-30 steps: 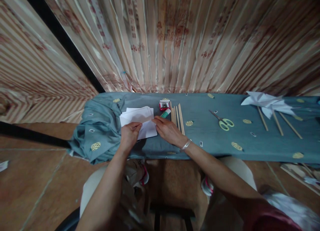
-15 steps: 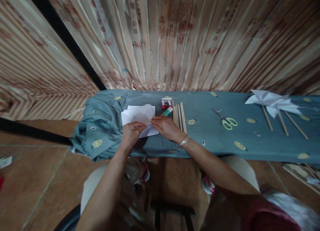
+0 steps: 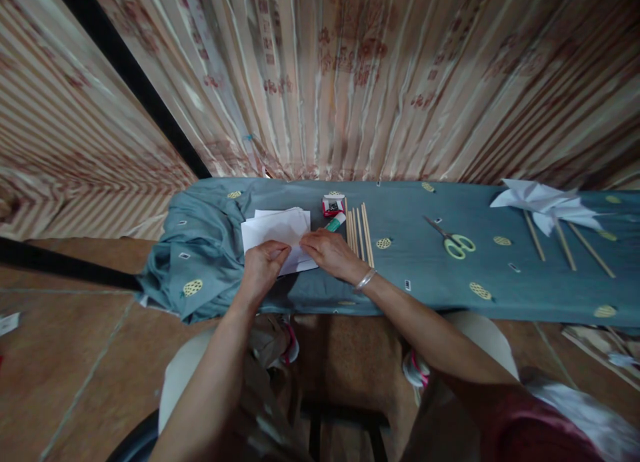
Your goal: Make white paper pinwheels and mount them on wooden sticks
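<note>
A stack of white paper sheets lies near the left end of the cloth-covered bench. Over its near part, my left hand pinches paper between thumb and fingers. My right hand, with a silver bangle at the wrist, is closed on the paper's right side, fingertips facing the left hand's. The pinched edge is too small to make out clearly. Just beyond the right hand are a green-and-white glue stick and a small red box. Several thin wooden sticks lie side by side to the right.
Scissors with pale green handles rest mid-bench, blades partly apart. White paper pinwheels on wooden sticks lie at the far right. The blue-green cloth bunches at the left end. A patterned curtain hangs behind, beside a black pole.
Both hands have shifted slightly, with the left fingertips a little farther from the viewer and the right ones slightly left. The sticks, scissors and pinwheels stay where they were.
</note>
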Tool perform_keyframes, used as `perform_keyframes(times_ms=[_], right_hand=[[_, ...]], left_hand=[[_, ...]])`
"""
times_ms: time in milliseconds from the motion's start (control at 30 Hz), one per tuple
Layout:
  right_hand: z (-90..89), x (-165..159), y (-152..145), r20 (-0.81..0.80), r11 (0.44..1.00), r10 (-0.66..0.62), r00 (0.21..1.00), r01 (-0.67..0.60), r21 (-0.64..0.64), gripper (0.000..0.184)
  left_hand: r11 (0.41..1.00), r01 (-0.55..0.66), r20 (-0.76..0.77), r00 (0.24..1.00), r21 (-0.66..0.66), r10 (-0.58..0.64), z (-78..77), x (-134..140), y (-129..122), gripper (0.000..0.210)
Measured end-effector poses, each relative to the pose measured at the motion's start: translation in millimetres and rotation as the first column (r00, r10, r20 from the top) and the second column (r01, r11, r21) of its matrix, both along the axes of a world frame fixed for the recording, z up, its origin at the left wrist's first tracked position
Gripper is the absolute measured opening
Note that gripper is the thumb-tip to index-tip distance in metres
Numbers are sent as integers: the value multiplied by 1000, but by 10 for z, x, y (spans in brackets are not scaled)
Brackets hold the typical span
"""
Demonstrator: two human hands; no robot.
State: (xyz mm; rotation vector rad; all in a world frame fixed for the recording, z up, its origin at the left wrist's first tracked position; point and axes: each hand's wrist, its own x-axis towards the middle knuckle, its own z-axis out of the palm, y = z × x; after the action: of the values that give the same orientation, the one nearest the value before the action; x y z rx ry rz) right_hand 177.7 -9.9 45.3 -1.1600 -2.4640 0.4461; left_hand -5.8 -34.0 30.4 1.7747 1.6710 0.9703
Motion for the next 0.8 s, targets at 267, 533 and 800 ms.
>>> perform_keyframes(times_ms=[267, 533, 800], right_hand=[[199, 96, -5, -398, 991, -111, 911, 130, 21, 22], [262, 1089, -368, -446, 951, -262, 856, 307, 31, 25], [52, 1813, -890, 51, 946, -237, 970, 218, 238, 46]], left_hand=[[941, -50, -188, 975, 334, 119, 297, -219, -78, 23], [894, 231, -94, 973, 385, -211, 430, 305, -176, 18], [610, 729, -561, 658, 310, -502, 176, 1487, -323, 21]])
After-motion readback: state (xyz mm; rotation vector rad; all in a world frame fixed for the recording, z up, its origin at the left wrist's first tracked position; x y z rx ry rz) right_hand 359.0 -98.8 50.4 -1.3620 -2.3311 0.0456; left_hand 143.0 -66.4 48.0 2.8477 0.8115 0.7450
